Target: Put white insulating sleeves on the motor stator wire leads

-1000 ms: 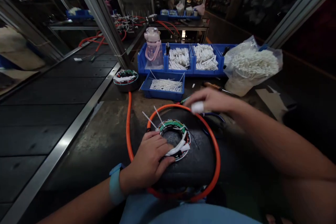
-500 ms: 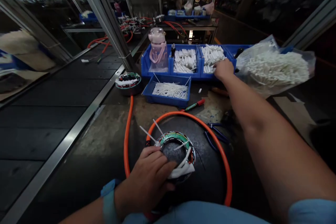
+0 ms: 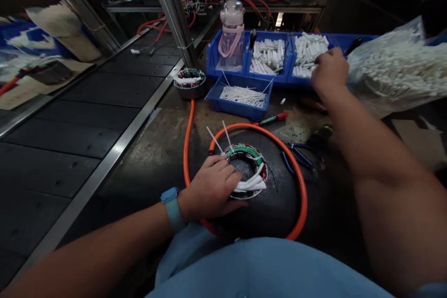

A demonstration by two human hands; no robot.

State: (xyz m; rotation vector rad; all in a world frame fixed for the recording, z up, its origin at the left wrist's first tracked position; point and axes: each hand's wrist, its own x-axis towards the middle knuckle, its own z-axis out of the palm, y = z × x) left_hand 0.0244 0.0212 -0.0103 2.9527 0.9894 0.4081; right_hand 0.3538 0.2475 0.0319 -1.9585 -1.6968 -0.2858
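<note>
My left hand (image 3: 211, 188) rests on a wound stator ring (image 3: 248, 164) with green, white and black wires, which lies on a round black stand (image 3: 275, 205) just in front of me. An orange cable (image 3: 300, 186) loops around the stand. Two white cable ties (image 3: 218, 138) stick up from the ring's far left side. My right hand (image 3: 328, 71) is stretched out over the blue bin of white sleeves (image 3: 307, 51) at the back right, fingers curled among the sleeves; what they hold I cannot tell.
A second blue bin of sleeves (image 3: 267, 56), a pink bottle (image 3: 231, 32), a small bin of cable ties (image 3: 242, 98), another stator ring (image 3: 189, 81), a red marker (image 3: 274, 118), blue-handled pliers (image 3: 296, 158), a plastic bag of white parts (image 3: 398, 72). Black conveyor (image 3: 70, 121) at left.
My right hand went from above the stand out to the back-right bin and stays there. My left hand stays on the ring. The view has tilted downward.
</note>
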